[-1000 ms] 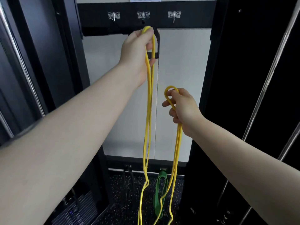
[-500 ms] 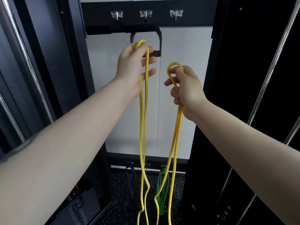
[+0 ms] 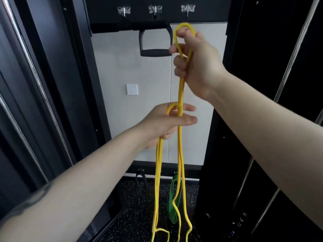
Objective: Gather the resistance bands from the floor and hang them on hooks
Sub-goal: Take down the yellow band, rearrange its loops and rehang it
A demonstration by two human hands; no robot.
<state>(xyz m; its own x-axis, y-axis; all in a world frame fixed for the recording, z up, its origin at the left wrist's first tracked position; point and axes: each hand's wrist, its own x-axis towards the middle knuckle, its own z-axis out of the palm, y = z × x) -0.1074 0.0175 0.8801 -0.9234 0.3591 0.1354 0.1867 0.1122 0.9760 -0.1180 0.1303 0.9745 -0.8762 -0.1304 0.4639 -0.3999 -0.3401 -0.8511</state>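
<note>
Hanging step: the head view shows the right hand (image 3: 197, 65) gripping a loop of the yellow band (image 3: 180, 95) just below the right hook (image 3: 187, 9).
Left hand (image 3: 167, 123): curled round a second loop, lower.
Green band (image 3: 172, 203): on the floor.
Advice: spread the top loop open, lift it over the hook, then release.
</note>
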